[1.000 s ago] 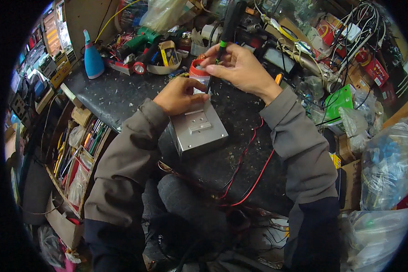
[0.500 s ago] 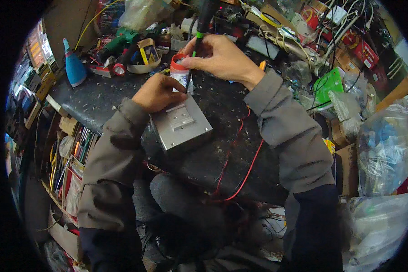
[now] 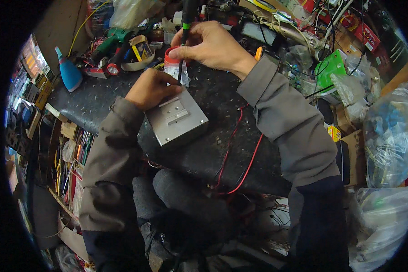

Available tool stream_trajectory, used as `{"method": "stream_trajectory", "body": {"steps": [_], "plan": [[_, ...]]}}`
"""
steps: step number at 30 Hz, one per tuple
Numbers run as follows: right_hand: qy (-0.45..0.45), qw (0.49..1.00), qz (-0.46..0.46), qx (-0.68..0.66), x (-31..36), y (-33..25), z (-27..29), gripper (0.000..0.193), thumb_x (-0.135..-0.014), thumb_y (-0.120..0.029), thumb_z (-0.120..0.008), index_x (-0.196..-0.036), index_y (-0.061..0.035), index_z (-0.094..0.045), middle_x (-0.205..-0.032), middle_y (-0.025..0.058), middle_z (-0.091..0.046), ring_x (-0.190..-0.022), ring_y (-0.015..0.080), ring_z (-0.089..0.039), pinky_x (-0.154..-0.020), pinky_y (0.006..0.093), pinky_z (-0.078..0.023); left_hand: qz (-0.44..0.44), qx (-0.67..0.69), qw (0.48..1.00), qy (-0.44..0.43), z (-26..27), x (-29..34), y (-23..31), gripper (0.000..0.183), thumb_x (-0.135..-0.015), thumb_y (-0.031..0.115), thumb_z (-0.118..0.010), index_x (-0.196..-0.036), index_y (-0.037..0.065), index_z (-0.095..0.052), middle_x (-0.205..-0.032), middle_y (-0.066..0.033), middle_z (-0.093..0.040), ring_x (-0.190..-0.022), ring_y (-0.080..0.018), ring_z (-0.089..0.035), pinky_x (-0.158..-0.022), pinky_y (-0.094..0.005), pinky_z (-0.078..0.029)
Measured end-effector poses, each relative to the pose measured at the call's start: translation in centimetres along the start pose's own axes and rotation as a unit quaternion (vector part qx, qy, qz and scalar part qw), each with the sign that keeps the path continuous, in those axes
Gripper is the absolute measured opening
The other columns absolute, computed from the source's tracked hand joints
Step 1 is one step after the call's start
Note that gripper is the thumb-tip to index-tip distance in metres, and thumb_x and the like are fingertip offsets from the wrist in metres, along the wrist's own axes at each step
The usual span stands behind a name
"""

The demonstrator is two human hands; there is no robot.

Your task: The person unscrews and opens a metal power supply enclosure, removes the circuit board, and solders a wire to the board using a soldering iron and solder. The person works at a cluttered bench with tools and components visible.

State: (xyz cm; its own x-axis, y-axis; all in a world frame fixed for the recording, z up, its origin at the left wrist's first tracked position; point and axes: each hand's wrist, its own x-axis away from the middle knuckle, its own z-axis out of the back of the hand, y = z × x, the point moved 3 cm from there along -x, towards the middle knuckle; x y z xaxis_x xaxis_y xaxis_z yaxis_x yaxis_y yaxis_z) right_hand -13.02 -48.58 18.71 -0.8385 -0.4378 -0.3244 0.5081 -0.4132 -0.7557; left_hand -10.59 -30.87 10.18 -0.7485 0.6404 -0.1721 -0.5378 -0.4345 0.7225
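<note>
My right hand [image 3: 213,45] grips a long black screwdriver [image 3: 190,10] with a green band, its thumb and fingers closed around the lower part. The thin dark shaft runs down to the far edge of a silver metal box [image 3: 181,129]. My left hand [image 3: 149,88] lies at that same far edge, fingers bent and pinched together beside the tip; what they hold is hidden. On top of the box is a small raised metal bracket [image 3: 177,116] with screw holes, and screws show near the corners. Just behind the fingers stands an orange-red round container [image 3: 170,56] by a small clear plastic bag [image 3: 174,73].
A blue squeeze bottle [image 3: 69,75], a red flashlight [image 3: 112,68] and a green power drill [image 3: 111,43] lie at the far left. Red and black wires [image 3: 254,158] cross the dark bench. Cables, a green board [image 3: 332,70] and plastic bags [image 3: 390,140] crowd the right.
The whole view has shifted a little, so the bench things appear slightly higher and further left. Both hands keep their places at the box, with the screwdriver still at its far edge.
</note>
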Motion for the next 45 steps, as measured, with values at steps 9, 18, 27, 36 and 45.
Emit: {"method": "stream_trajectory", "body": {"steps": [9,18,27,36,45], "plan": [[0.091,0.992,0.065,-0.064,1.0,-1.1,2.6,0.038,-0.092,-0.006,-0.069,-0.127,0.0031,-0.057,-0.107,0.0167,-0.072,-0.096,0.0207,-0.071,-0.083,0.0303,-0.057,-0.081,-0.052,0.993,0.068,-0.8,0.0,0.2,0.022,-0.083,0.023,-0.074,-0.089,0.001,-0.076,-0.076,-0.0174,-0.070,-0.069,-0.0209,-0.068,-0.067,-0.0372,-0.052],[-0.031,0.940,-0.335,0.064,6.6,4.8,2.4,0.009,-0.078,0.004,-0.068,-0.086,0.0051,-0.064,-0.070,0.0114,-0.070,-0.056,0.0187,-0.068,-0.049,0.0309,-0.053,0.092,0.401,0.895,0.173,3.1,1.9,-3.0,0.025,-0.096,0.027,-0.068,-0.093,0.003,-0.067,-0.077,0.0042,-0.059,-0.065,-0.0062,-0.049,-0.057,-0.0239,-0.040],[-0.019,0.934,-0.222,0.280,7.1,2.2,-1.9,0.077,-0.097,-0.049,-0.058,-0.143,0.0099,-0.039,-0.118,0.0275,-0.065,-0.112,0.0372,-0.064,-0.095,0.0405,-0.049,0.180,0.732,0.635,0.168,2.4,12.2,-7.3,0.016,-0.092,0.011,-0.050,-0.094,-0.003,-0.058,-0.091,-0.0153,-0.059,-0.087,-0.0234,-0.055,-0.077,-0.0319,-0.049],[-0.220,0.809,-0.329,0.434,3.0,-4.7,-12.0,0.132,-0.070,-0.074,-0.064,-0.152,0.0122,-0.007,-0.135,0.0434,-0.046,-0.124,0.0515,-0.053,-0.103,0.0439,-0.046,0.193,0.723,0.650,0.130,-3.2,16.6,-4.2,0.026,-0.099,0.026,-0.050,-0.097,0.003,-0.062,-0.082,-0.0039,-0.059,-0.073,-0.0154,-0.050,-0.065,-0.0289,-0.042],[-0.184,0.857,-0.364,0.315,1.9,-4.3,-9.2,0.134,-0.065,-0.067,-0.072,-0.148,0.0183,-0.010,-0.127,0.0349,-0.055,-0.114,0.0376,-0.061,-0.094,0.0362,-0.050,0.224,0.679,0.688,0.124,-4.6,17.3,-3.6,0.035,-0.099,0.042,-0.056,-0.102,0.007,-0.062,-0.077,0.0027,-0.052,-0.067,-0.0094,-0.045,-0.060,-0.0249,-0.037]]}}
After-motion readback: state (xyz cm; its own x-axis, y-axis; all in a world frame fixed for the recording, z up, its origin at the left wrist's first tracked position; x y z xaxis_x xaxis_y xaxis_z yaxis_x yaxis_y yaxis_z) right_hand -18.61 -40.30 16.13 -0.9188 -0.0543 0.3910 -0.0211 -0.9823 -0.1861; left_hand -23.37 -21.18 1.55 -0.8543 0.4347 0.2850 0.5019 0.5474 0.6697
